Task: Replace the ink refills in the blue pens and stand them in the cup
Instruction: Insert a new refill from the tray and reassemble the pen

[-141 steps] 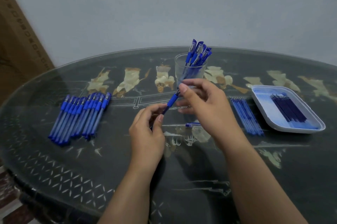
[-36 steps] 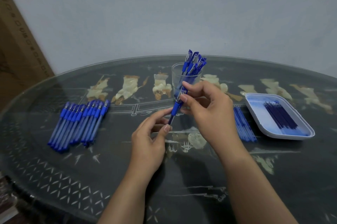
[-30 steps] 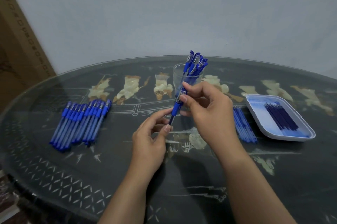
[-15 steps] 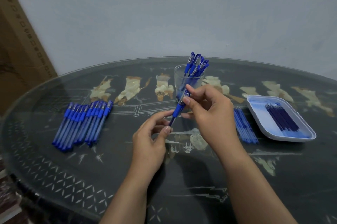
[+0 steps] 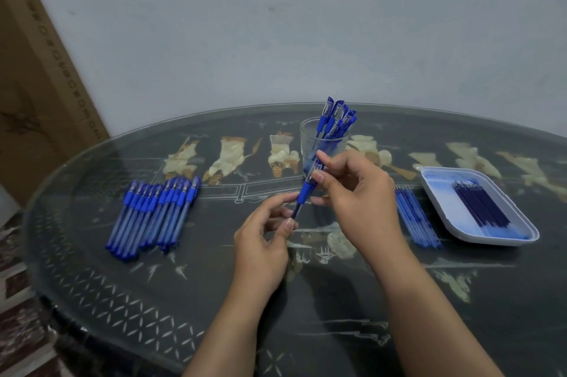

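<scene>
We see both forearms reaching in from the near edge of the worktop [image 5: 92, 269], with the hands raised over its middle. The left hand [image 5: 260, 241] has its grip closed in a thumb-and-forefinger pinch on the narrow lower end of a blue pen [image 5: 305, 191], and the right hand [image 5: 352, 192], fingers curled, pinches the clear barrel higher up. The pen's long axis slants from near-left to far-right, narrow end pointing down toward the left grip and blue sleeve bare between the two grips; its upper end sits in front of the glass cup [image 5: 325, 146], where other pens stand caps up.
</scene>
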### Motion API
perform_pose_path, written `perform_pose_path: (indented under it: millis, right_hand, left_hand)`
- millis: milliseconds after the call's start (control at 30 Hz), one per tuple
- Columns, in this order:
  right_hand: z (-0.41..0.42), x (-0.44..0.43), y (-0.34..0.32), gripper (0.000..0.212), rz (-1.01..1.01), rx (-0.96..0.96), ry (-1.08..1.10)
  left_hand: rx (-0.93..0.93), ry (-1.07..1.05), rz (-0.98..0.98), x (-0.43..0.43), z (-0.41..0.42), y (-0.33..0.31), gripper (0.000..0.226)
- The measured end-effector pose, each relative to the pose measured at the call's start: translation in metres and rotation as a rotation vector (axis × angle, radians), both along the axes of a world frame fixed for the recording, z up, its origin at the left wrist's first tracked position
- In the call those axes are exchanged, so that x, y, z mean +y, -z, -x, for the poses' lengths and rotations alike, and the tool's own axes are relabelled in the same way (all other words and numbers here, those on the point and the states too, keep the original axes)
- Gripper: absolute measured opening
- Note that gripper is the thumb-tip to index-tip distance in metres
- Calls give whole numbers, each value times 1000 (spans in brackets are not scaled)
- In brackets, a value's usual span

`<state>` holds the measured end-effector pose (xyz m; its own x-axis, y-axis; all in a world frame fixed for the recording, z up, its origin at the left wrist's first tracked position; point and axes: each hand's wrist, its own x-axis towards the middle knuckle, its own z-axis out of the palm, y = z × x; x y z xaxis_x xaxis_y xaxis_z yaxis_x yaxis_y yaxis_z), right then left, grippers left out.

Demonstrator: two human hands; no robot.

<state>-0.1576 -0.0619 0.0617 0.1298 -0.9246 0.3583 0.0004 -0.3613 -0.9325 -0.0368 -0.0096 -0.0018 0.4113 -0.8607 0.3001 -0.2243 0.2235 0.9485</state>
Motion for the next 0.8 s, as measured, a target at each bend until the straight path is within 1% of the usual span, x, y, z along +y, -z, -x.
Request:
perform_pose_path:
  millis: [100, 300, 433, 600, 733, 800]
  right_hand:
    - [0, 0, -2, 28, 3, 14, -4]
    - [-8, 0, -9, 29, 28, 52, -22]
    - [-5, 2, -10, 20, 14, 56, -32]
    - [-5, 3, -9, 23, 1, 57, -38]
    - [-8, 4, -8, 15, 10, 50, -29]
    - [-9, 4, -7, 19, 19, 44, -27]
  left_hand:
    - [3, 2, -8, 1, 1, -1, 56]
    - [85, -18, -17, 2, 1, -2, 56]
    - [76, -14, -9, 3, 2, -4, 58]
    - [73, -14, -20, 3, 2, -4, 57]
    - [88, -17, -14, 4, 2, -5, 57]
    - [95, -17, -7, 4, 1, -5, 57]
